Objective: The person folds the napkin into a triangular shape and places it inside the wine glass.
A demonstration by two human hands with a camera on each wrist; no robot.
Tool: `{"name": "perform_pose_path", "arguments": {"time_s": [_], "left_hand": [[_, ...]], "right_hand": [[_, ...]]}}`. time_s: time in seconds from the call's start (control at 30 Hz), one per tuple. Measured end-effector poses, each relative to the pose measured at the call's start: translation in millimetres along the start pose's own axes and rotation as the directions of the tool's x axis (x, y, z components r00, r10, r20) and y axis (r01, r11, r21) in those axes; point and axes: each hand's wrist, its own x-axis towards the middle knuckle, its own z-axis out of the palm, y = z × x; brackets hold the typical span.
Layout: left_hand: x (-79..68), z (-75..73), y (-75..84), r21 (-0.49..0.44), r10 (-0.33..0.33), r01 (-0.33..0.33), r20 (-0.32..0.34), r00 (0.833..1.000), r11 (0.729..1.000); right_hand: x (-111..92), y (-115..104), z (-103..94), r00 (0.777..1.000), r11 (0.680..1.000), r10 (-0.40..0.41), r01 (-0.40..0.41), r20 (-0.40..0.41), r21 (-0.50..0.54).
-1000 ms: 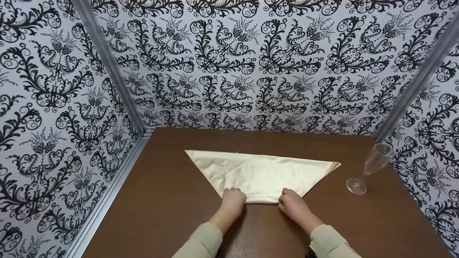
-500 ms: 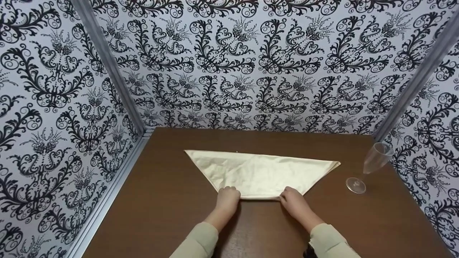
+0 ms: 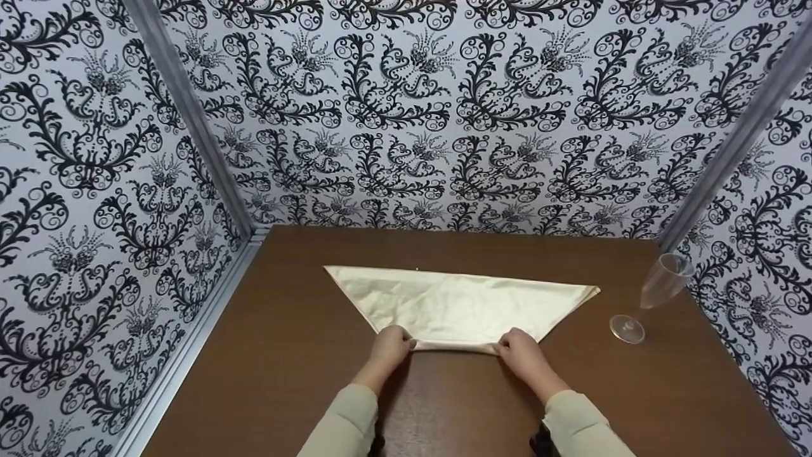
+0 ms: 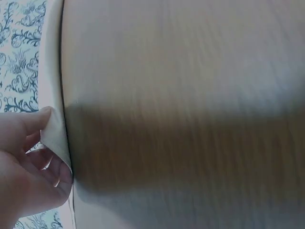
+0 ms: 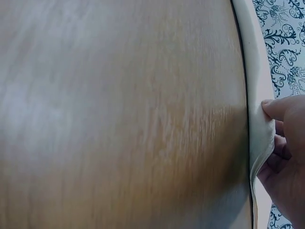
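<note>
A cream cloth napkin lies folded on the brown table, its long straight edge at the back and a rolled, shorter edge at the front. My left hand pinches the left end of that front roll. At the roll's right end, my right hand grips the cloth in the same way. The left wrist view shows the thumb of the left hand on the cloth edge, fingers curled behind it. Likewise the right hand has its thumb on the rolled edge in the right wrist view.
A clear stemmed glass stands on the table's right side, beyond the napkin's right corner. The brown table is bounded by patterned walls at the back and sides. A metal rail runs along its left edge.
My left hand has shifted left and slightly away from me along the front roll. The right hand has moved slightly away from me. The rolled edge sits a little farther back.
</note>
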Motion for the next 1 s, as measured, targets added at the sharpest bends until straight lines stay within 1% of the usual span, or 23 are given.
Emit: {"name": "perform_pose_path", "arguments": {"time_s": [0.07, 0.13, 0.23, 0.4, 0.5, 0.7, 0.77, 0.87, 0.93, 1.0], "left_hand": [[2.6, 0.3, -3.1, -0.044, -0.045, 0.046, 0.009, 0.999, 0.998], [4.9, 0.6, -5.3, -0.066, -0.08, 0.08, 0.005, 0.997, 0.995], [8.0, 1.2, -7.1, -0.078, -0.116, 0.116, 0.001, 0.993, 0.99], [11.6, 2.7, -6.0, -0.062, -0.162, 0.161, -0.02, 0.987, 0.985], [13.7, 2.9, -3.8, -0.058, -0.19, 0.189, -0.012, 0.982, 0.98], [13.2, 0.1, 1.8, -0.068, -0.216, 0.216, 0.017, 0.976, 0.974], [13.1, -0.6, 4.7, -0.033, -0.221, 0.222, 0.031, 0.975, 0.975], [14.0, -0.3, 10.8, 0.066, -0.211, 0.209, 0.025, 0.977, 0.976], [14.9, 1.2, 15.1, 0.144, -0.192, 0.19, 0.002, 0.981, 0.971], [15.8, 4.1, 18.3, 0.22, -0.16, 0.164, -0.038, 0.986, 0.961]], "right_hand": [[1.3, 0.7, 0.3, 1.0, 1.0, -0.008, 0.008, -0.01, 0.005], [2.8, 1.6, 0.8, 1.0, 1.0, -0.007, 0.007, -0.017, 0.013], [4.5, 2.0, 0.6, 1.0, 1.0, 0.006, -0.006, -0.021, 0.028], [6.2, 3.8, 1.5, 1.0, 1.0, 0.025, -0.025, -0.012, 0.006], [6.2, 4.8, 2.4, 0.999, 0.999, 0.035, -0.035, -0.011, -0.006], [6.0, 3.5, 3.8, 0.999, 0.999, 0.042, -0.042, -0.021, 0.014], [5.7, 2.2, 4.8, 0.999, 0.999, 0.034, -0.034, -0.018, 0.005], [5.5, -0.3, 5.7, 1.0, 1.0, 0.013, -0.013, -0.026, -0.025], [6.1, -1.4, 6.5, 0.999, 0.999, -0.002, 0.001, -0.037, -0.038], [7.1, -2.3, 7.9, 0.999, 0.998, -0.016, 0.013, -0.051, -0.054]]}}
